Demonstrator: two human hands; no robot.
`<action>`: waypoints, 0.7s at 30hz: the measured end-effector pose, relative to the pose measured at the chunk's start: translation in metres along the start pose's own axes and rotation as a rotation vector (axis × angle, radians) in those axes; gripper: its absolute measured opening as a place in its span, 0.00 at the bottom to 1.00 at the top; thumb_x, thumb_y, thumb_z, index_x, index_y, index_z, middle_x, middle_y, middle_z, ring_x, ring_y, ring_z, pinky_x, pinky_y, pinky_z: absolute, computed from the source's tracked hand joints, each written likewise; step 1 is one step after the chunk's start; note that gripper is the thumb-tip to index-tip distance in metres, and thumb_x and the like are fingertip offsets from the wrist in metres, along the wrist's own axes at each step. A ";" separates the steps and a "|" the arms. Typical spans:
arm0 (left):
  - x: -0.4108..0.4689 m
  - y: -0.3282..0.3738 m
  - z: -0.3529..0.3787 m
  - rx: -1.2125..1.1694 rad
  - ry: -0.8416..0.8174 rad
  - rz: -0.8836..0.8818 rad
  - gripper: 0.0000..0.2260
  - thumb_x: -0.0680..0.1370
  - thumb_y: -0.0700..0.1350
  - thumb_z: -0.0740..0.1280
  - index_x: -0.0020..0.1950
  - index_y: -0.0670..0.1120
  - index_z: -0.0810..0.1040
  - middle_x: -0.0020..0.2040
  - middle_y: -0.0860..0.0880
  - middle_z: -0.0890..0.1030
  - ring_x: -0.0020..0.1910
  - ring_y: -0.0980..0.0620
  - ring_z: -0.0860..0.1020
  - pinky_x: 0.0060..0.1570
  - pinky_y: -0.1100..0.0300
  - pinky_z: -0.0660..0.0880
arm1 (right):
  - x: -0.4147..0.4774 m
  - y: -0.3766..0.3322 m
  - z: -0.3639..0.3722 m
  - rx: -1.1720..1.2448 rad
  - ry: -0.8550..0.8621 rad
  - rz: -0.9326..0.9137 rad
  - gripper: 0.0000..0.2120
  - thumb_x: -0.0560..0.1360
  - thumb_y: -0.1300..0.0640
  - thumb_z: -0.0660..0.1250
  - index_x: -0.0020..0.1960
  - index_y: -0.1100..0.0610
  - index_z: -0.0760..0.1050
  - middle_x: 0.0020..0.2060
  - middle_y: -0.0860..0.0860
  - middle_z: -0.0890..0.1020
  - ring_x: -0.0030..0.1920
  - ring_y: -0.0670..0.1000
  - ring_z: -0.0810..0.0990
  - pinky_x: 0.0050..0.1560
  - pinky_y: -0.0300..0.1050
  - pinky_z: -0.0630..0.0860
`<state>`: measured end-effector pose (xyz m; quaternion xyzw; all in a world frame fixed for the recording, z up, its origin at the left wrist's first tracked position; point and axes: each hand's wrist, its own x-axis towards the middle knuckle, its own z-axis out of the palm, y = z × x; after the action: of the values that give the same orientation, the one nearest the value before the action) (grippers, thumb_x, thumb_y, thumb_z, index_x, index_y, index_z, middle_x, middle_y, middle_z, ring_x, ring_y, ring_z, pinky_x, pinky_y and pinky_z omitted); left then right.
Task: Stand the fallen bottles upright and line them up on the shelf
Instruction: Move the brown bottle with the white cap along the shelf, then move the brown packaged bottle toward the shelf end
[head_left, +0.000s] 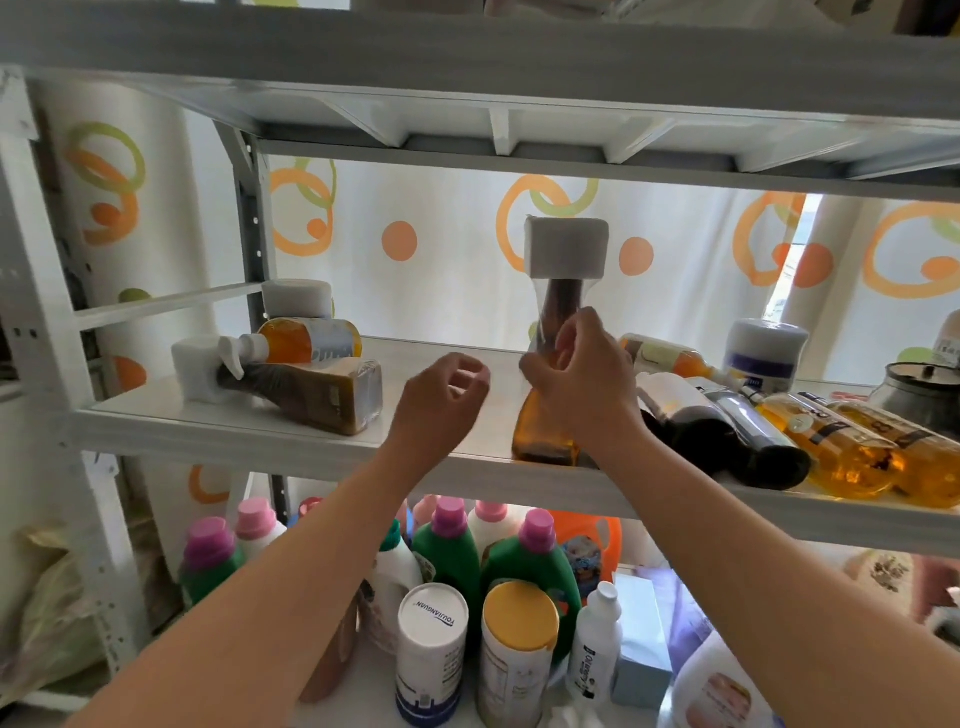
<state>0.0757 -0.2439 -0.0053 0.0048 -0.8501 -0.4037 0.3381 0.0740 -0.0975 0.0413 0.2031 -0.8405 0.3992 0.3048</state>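
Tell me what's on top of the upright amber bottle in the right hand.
A white foam block caps the amber bottle gripped by the right hand; its dark neck shows below through clear wrap. Whatever the foam encloses is hidden.

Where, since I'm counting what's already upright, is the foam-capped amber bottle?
In the head view the amber bottle stands on the middle shelf, right of centre near the front, gripped by the right hand, left of the dark bottle.
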 end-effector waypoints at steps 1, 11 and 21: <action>0.000 -0.003 -0.005 -0.009 0.060 -0.019 0.12 0.79 0.51 0.61 0.55 0.46 0.76 0.50 0.48 0.81 0.47 0.52 0.79 0.46 0.63 0.74 | -0.003 -0.004 0.005 0.032 -0.028 -0.025 0.12 0.71 0.52 0.68 0.46 0.55 0.66 0.38 0.50 0.74 0.36 0.49 0.72 0.33 0.36 0.67; 0.001 -0.055 -0.077 0.077 0.390 -0.076 0.10 0.78 0.49 0.63 0.53 0.44 0.77 0.45 0.52 0.77 0.45 0.54 0.76 0.44 0.62 0.72 | -0.024 -0.039 0.083 0.195 -0.424 -0.058 0.23 0.70 0.50 0.71 0.60 0.51 0.66 0.48 0.50 0.77 0.45 0.48 0.76 0.45 0.39 0.76; 0.031 -0.130 -0.162 0.425 0.428 -0.319 0.23 0.77 0.52 0.64 0.70 0.44 0.67 0.64 0.40 0.74 0.60 0.41 0.74 0.54 0.50 0.73 | -0.010 -0.060 0.156 0.270 -0.507 -0.061 0.34 0.69 0.50 0.73 0.70 0.48 0.60 0.62 0.55 0.70 0.54 0.48 0.70 0.49 0.38 0.66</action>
<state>0.1114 -0.4507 -0.0053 0.2928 -0.8135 -0.2552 0.4328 0.0622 -0.2564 -0.0097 0.3604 -0.8227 0.4345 0.0674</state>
